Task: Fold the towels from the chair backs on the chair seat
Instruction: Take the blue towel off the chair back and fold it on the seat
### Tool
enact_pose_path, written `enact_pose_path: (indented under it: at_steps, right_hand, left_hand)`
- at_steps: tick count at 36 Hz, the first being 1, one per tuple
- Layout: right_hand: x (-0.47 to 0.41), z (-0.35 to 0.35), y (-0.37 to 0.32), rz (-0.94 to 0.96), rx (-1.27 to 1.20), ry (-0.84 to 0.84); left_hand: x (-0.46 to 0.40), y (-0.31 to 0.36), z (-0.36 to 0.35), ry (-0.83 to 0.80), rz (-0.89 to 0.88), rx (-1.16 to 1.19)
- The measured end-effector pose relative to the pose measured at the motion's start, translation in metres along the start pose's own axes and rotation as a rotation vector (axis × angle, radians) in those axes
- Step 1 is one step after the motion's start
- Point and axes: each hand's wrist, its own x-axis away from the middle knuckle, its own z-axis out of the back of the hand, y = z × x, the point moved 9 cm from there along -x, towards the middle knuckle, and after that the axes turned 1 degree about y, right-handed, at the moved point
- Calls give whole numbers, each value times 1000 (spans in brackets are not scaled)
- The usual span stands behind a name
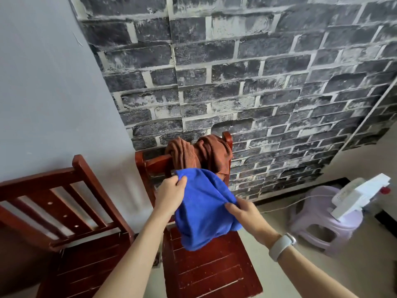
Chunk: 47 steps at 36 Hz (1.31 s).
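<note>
A blue towel [202, 211] hangs in the air above the seat [210, 267] of the middle red wooden chair. My left hand [169, 195] pinches its upper left edge. My right hand [242, 211] grips its right edge lower down, and a pale band sits on that wrist. A brown towel [199, 153] lies bunched over the top rail of the same chair's back [150, 162], behind the blue one. The blue towel's lower end droops close to the seat.
A second red wooden chair [64, 211] stands at the left, its back bare. A lilac plastic stool [326, 224] with a white device [356, 196] on it stands on the floor at the right. A brick-pattern wall rises behind.
</note>
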Motion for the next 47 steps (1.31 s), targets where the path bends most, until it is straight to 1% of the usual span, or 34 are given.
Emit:
enact_pose_path:
  at_steps: [2,3,5,7,10,12,13,15,17,19,20,22,23,25,26,27,28,29,30,31,32,33,34,35,36,37,38,40,41,42,43,44,45,47]
  right_hand:
    - [-4,18,-8,52,63,122]
    - [-6,23,-12,72,109,146]
    - [-6,24,-16,103,114,107]
    - [-7,14,-3,2,-24,8]
    - [-8,-2,24,-214,-142,-87]
    - [-6,-14,36,-307,-227,-141]
    - [-4,-20,39,-337,-280,-156]
    - [-2,-22,41,-345,-314,-118]
    - [-6,-5,40,-274,-199,42]
    - [-9,20,30,-166,-2,224]
    - [-9,29,24,-112,106,275]
    - [-8,37,10,-12,267,333]
    - [-7,39,5,19,303,361]
    - [-3,39,-3,70,299,427]
    - [-1,36,-7,99,295,428]
    - [0,28,-12,138,296,375]
    - [0,15,-15,161,324,260]
    - [-1,-3,-13,167,399,94]
    - [1,-22,-5,154,521,-84]
    - [3,-32,5,126,648,-195]
    - [2,-29,10,108,723,-183]
    - [0,-17,10,99,719,-70]
    - [1,1,6,89,655,100]
    - [5,19,0,81,553,278]
    - [10,32,-3,95,442,404]
    - [13,37,-6,131,370,458]
    - [12,34,-7,143,356,425]
    - [6,14,-5,151,406,216]
    - [3,2,0,141,452,99]
    - [1,-5,5,133,486,25]
    - [-1,-5,9,125,504,8]
    - [-1,-1,10,124,497,40]
    - [1,6,11,132,463,105]
    - [7,19,14,140,373,249]
  left_hand:
    - [0,-8,9,26,12,-124]
    - [1,-10,10,31,16,-177]
    - [3,-12,9,13,-1,-200]
    - [2,-12,0,-90,-39,-89]
    - [13,-4,-19,-338,-60,149]
    - [21,-3,-30,-463,-56,194]
    - [24,-2,-34,-487,-64,184]
    - [23,0,-34,-436,-119,119]
    - [14,-4,-20,-255,-163,-45]
    - [7,-18,-5,-83,-165,-175]
    - [6,-27,-2,-52,-143,-214]
    - [7,-37,-4,-41,-121,-305]
    - [8,-39,-6,-30,-125,-352]
    - [11,-35,-7,21,-155,-427]
    - [13,-29,-6,49,-180,-466]
    - [15,-23,-6,60,-215,-516]
    - [16,-18,-9,41,-254,-592]
    - [17,-15,-13,12,-294,-682]
    - [18,-15,-17,-22,-311,-770]
    - [19,-15,-17,-29,-331,-811]
    - [20,-16,-16,-36,-338,-841]
    - [20,-19,-13,-40,-341,-866]
    - [19,-23,-11,-24,-340,-878]
    - [18,-25,-8,24,-351,-850]
    - [18,-24,-4,60,-354,-803]
    - [19,-24,-3,77,-365,-756]
    - [20,-21,-5,70,-386,-729]
    - [23,-17,-9,38,-392,-691]
    - [22,-18,-11,19,-355,-629]
    - [19,-23,-11,20,-313,-544]
    - [17,-29,-14,-6,-263,-429]
    - [16,-34,-16,-30,-232,-309]
    - [16,-36,-15,-21,-219,-224]
    - [19,-37,-13,3,-227,-154]
